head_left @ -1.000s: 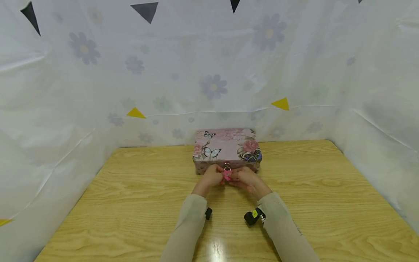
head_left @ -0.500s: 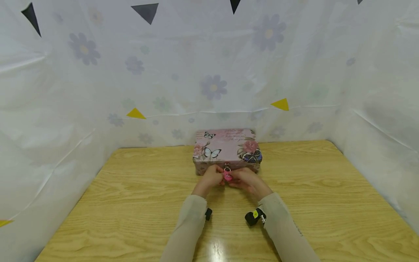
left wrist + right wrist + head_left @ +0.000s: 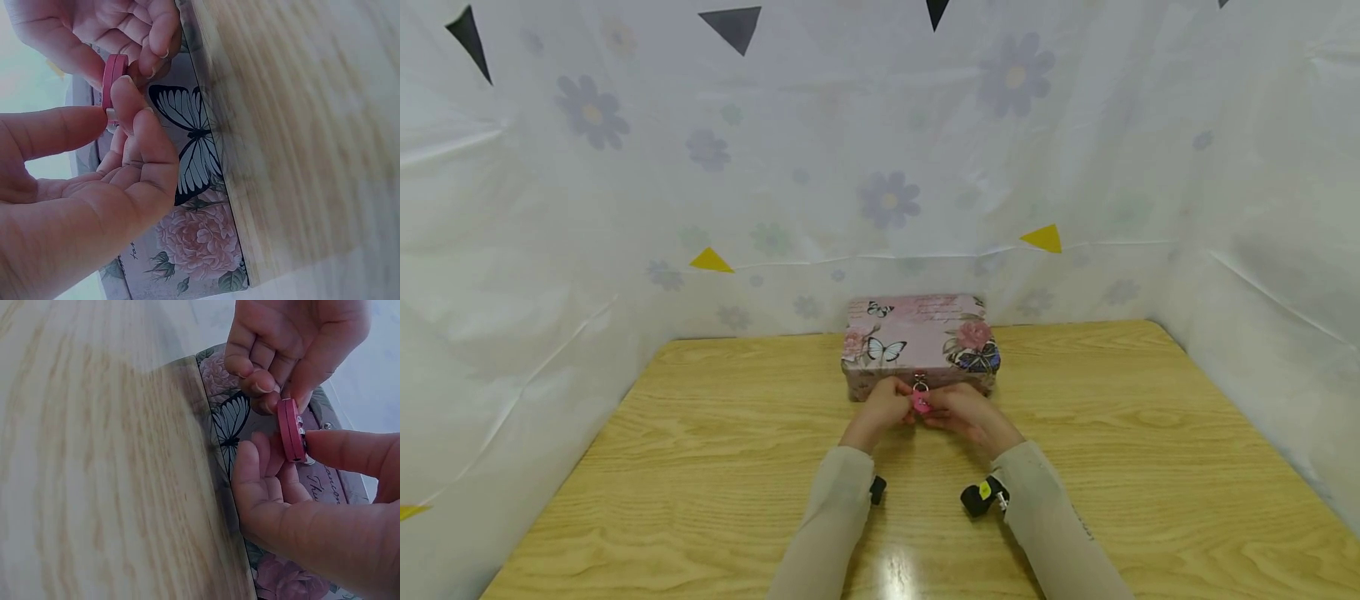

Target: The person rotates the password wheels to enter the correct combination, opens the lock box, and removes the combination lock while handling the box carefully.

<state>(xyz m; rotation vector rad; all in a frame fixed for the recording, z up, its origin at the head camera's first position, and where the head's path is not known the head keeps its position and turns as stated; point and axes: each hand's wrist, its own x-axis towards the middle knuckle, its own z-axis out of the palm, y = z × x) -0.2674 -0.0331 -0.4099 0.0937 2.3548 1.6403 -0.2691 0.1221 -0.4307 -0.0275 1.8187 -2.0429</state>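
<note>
A pink combination padlock (image 3: 921,402) hangs by its silver shackle from the clasp on the front of a pink box (image 3: 917,333) printed with butterflies and roses. The box lid is down. My left hand (image 3: 887,405) pinches the padlock's left side between thumb and fingers. From the right, my right hand (image 3: 967,410) holds it too. In the right wrist view, the right thumb presses at the number dials (image 3: 300,427) and the fingers curl behind the padlock body (image 3: 289,431). The numbers on the dials are too small to read.
The box stands at the back of a wood-grain table (image 3: 737,450), close to a white flowered curtain (image 3: 805,192). Similar white sheeting hangs along both sides. Black wrist straps (image 3: 977,500) show below the forearms.
My right thumb has shifted slightly over the padlock's face, and the padlock has tilted a little. Box, left hand and forearms stay nearly in place.
</note>
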